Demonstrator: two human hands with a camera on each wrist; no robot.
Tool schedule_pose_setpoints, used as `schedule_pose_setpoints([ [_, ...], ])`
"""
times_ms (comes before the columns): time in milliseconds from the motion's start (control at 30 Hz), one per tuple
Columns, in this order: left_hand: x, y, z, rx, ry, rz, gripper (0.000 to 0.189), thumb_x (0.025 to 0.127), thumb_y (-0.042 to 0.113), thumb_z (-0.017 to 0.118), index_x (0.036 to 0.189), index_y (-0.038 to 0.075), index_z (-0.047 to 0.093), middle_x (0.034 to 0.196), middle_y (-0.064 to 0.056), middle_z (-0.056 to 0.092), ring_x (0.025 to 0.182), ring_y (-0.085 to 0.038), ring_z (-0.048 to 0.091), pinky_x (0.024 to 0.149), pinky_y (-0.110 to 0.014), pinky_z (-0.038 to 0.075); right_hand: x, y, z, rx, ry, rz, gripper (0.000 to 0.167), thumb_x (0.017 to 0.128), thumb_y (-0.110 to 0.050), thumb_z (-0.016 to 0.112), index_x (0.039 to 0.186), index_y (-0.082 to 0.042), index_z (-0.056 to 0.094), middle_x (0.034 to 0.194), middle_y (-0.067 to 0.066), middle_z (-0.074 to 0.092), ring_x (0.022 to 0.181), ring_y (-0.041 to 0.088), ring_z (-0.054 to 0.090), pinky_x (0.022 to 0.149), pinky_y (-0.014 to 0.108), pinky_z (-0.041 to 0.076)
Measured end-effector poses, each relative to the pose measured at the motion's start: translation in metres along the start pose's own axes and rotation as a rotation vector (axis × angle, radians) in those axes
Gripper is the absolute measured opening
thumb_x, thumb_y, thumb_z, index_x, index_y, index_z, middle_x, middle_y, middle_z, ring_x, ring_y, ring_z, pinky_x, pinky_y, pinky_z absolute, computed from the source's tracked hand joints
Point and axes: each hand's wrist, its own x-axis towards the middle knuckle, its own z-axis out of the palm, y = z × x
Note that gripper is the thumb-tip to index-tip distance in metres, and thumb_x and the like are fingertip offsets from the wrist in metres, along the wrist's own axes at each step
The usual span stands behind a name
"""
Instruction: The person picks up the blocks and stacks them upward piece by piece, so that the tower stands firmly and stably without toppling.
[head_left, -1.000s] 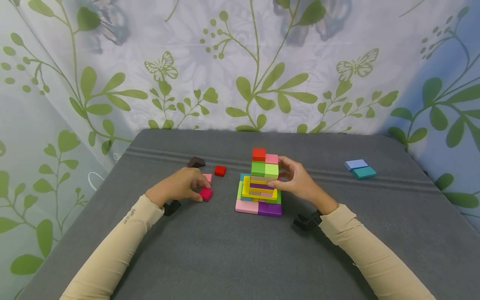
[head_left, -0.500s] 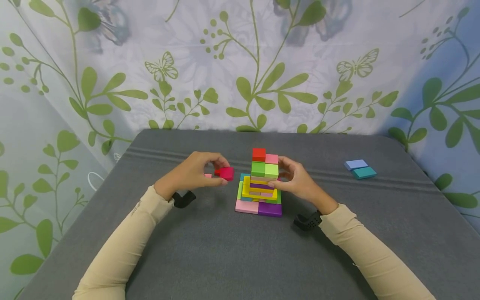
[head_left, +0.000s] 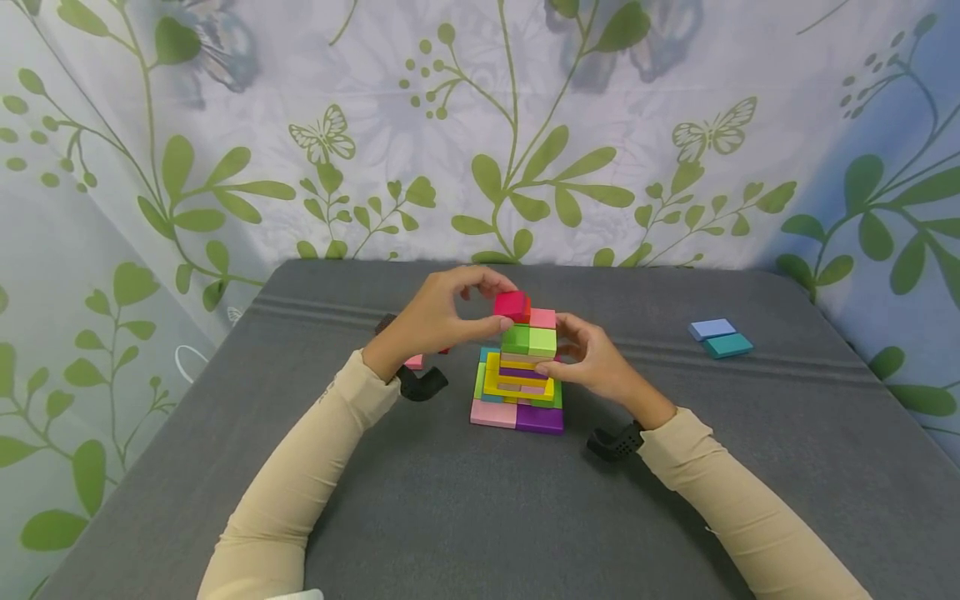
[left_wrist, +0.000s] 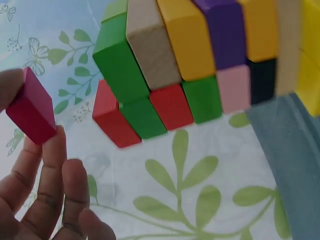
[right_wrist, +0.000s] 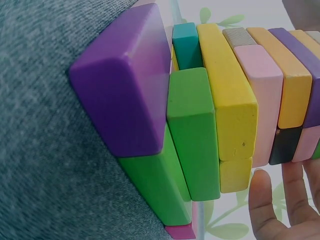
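A tower of colourful wooden blocks (head_left: pixel 543 340) stands on a wider stepped base, with a pink and purple block (head_left: pixel 539 419) at its front. My left hand (head_left: pixel 442 312) pinches a magenta block (head_left: pixel 510 305) between thumb and fingers at the tower's top left. The left wrist view shows this block (left_wrist: pixel 34 107) apart from the stack, near the red top block (left_wrist: pixel 114 117). At the tower's right side, my right hand (head_left: pixel 592 354) holds the upper part, thumb in front and fingers behind. Several fingers (right_wrist: pixel 295 195) appear beside the blocks in the right wrist view.
Light blue (head_left: pixel 712 330) and teal (head_left: pixel 727 346) blocks lie on the grey table (head_left: pixel 480 508) at right. Left of the tower, partly behind the left arm, are a pink block (head_left: pixel 413 362), a dark block (head_left: pixel 385 322) and a red one. A leaf-patterned curtain (head_left: pixel 420 125) hangs behind.
My left hand has picked the magenta block off the table and carried it right and up to the tower's top. The right hand keeps its place on the tower.
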Motion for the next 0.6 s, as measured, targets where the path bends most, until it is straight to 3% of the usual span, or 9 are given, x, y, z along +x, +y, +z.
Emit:
schedule_pose_setpoints([
  [200, 0.02, 0.003, 0.012, 0.017, -0.025, -0.007, 0.04, 0.093, 0.017, 0.087, 0.128, 0.003, 0.074, 0.118, -0.006, 0.073, 0.108, -0.022, 0.061, 0.093, -0.038, 0.048, 0.0, -0.001, 0.0, 0.01, -0.006, -0.003, 0.068, 0.095, -0.01, 0.084, 0.145, 0.018, 0.049, 0.136, 0.03, 0.061, 0.116, 0.009, 0.063, 0.097, 0.025, 0.055],
  [367, 0.034, 0.001, 0.022, 0.039, -0.094, 0.001, 0.04, 0.094, 0.019, 0.086, 0.128, 0.003, 0.074, 0.121, -0.007, 0.074, 0.112, -0.024, 0.062, 0.097, -0.035, 0.051, -0.001, -0.001, 0.0, 0.016, -0.005, -0.007, 0.066, 0.095, -0.011, 0.084, 0.144, 0.018, 0.05, 0.133, 0.016, 0.064, 0.115, 0.009, 0.063, 0.096, 0.026, 0.056],
  [467, 0.04, -0.001, 0.026, 0.053, -0.13, 0.004, 0.038, 0.094, 0.02, 0.086, 0.126, 0.003, 0.075, 0.119, -0.005, 0.075, 0.11, -0.022, 0.062, 0.094, -0.032, 0.053, -0.001, 0.0, 0.0, 0.018, -0.003, -0.008, 0.067, 0.095, -0.011, 0.084, 0.145, 0.018, 0.05, 0.131, 0.008, 0.065, 0.114, 0.01, 0.063, 0.095, 0.027, 0.056],
  [600, 0.043, -0.003, 0.029, 0.06, -0.154, -0.018, 0.035, 0.094, 0.019, 0.086, 0.124, 0.004, 0.076, 0.114, -0.003, 0.075, 0.106, -0.02, 0.062, 0.086, -0.029, 0.055, 0.0, 0.0, 0.0, 0.019, -0.004, -0.01, 0.069, 0.095, -0.013, 0.084, 0.146, 0.018, 0.049, 0.132, 0.006, 0.065, 0.115, 0.011, 0.063, 0.095, 0.027, 0.056],
])
